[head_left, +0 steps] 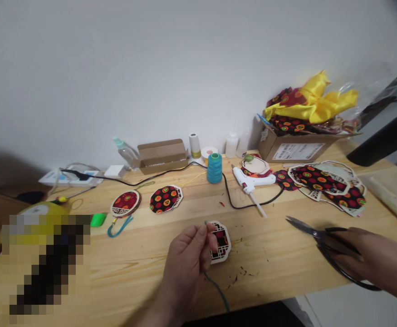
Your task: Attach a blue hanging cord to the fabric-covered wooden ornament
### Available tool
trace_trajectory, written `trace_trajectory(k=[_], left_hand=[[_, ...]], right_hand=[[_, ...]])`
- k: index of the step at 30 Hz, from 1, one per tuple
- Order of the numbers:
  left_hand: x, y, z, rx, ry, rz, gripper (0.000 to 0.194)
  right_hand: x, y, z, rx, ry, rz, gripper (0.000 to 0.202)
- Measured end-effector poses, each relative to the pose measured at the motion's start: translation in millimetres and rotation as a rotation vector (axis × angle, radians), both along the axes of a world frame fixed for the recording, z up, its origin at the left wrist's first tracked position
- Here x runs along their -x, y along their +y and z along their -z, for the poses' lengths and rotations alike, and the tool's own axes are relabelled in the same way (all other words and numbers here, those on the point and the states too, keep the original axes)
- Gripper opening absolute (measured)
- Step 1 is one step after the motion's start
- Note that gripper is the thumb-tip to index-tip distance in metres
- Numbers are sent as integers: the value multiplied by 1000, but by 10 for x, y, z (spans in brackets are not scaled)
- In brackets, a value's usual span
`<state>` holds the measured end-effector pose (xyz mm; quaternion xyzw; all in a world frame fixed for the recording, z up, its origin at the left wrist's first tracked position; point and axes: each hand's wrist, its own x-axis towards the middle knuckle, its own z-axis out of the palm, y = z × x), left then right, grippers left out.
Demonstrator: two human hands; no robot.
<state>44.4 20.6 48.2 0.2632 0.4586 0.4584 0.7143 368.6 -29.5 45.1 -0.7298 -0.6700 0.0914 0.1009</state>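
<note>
My left hand (189, 254) is closed in a pinch on a teal cord (218, 289), whose tail hangs toward the table's front edge. Just beyond the fingers is a small wooden-framed piece (224, 247) with dark floral fabric and lattice cutouts. The fingers hide part of it, and whether they grip it or it lies on the table I cannot tell. At the right, my right hand (365, 256) grips black-handled scissors (316, 233), blades pointing left and looking nearly closed. A cone of teal thread (214, 169) stands upright behind the left hand.
A white glue gun (252, 179) lies right of the cone, its black cable crossing the table. Fabric-covered frames (321, 179) pile at right before a cardboard box (296, 147). A round red piece (126, 203) and an octagonal one (166, 199) lie left. Dark scraps (242, 272) litter the wood.
</note>
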Motion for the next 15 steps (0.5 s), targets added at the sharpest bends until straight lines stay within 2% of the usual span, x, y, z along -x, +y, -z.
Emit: trace_trajectory(k=[2, 4, 6, 10, 12, 15], left_hand=[[-6, -10, 2, 2, 2, 15, 21], [-12, -25, -2, 3, 0, 30, 22], [-20, -44, -13, 14, -1, 49, 23], [-28, -86, -50, 44, -23, 107, 35], [-23, -96, -63, 66, -64, 122, 44], [-17, -93, -61, 110, -111, 143, 53]], right_hand=[[151, 51, -94, 64, -124, -12, 18], [402, 118, -189, 0, -92, -23, 23], [730, 198, -256, -64, 179, -81, 30], [1375, 377, -294, 0, 691, -192, 29], [1582, 459, -288, 57, 832, -207, 33], [1726, 544, -253, 156, 1015, -203, 30]])
